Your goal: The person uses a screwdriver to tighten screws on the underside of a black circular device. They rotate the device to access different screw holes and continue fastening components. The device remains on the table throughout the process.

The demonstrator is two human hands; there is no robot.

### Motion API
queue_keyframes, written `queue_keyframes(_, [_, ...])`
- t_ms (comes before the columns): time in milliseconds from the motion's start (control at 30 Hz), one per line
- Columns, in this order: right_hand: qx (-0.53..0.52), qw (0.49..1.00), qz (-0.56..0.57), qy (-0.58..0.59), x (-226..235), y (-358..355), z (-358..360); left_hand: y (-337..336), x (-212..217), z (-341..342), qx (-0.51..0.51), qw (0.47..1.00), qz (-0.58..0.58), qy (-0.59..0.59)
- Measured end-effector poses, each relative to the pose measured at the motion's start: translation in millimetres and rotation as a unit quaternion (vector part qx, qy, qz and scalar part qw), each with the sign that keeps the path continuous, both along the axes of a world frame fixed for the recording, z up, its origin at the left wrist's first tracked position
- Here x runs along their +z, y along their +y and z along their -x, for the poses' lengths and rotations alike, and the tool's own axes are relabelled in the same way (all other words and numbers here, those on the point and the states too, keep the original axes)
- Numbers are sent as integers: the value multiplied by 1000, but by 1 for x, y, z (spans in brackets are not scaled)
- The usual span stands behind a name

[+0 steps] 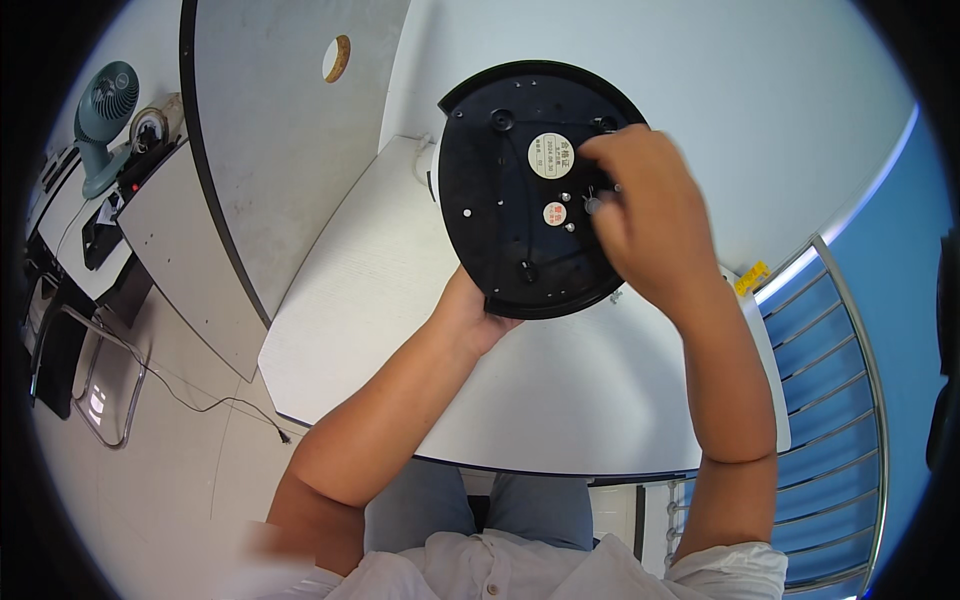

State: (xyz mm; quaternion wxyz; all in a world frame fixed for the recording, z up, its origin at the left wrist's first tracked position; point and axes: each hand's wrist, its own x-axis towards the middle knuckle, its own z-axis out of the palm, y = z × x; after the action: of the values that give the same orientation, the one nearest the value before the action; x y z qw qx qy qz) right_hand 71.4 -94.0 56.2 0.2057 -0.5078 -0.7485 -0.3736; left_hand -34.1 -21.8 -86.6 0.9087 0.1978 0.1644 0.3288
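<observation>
Two hands work on a round black appliance base (510,200), held up on edge above the white bench (400,300) with its underside facing the camera. The left hand (472,315) grips the lower rim of the base from beneath, fingers curled behind it and hidden. The right hand (645,215) is closed over the right side of the underside, its fingertips (597,192) pinched on a small metal part near the middle; what exactly they pinch is too small to tell. Two round stickers sit on the underside, a pale one (551,156) above a smaller red-and-white one (555,214). Well off to the left, a teal desk fan (105,115) stands on another surface. A metal rail (840,330) curves along the right.
</observation>
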Motion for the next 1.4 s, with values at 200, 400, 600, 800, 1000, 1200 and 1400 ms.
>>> queue_keyframes(200, [141,908,-49,392,-3,-84,-25,-2,4,3,2,999,34,-10])
queue_keyframes(400, [69,781,100,613,-123,-126,-72,-4,11,2,20,998,61,-10])
queue_keyframes(600, [-117,809,94,568,-164,-166,-79,-3,5,-1,23,998,57,-23])
queue_keyframes(800, [-282,853,220,379,-146,-181,-86,-1,-7,-7,30,997,42,-53])
queue_keyframes(1000, [-137,941,142,274,-58,-162,-67,-2,-7,-9,28,995,45,-85])
queue_keyframes(1200, [-54,993,20,105,-14,-96,-13,3,-21,-11,7,987,50,-151])
queue_keyframes(1400, [-38,999,0,4,-12,-54,5,-3,-10,-10,18,992,28,-123])
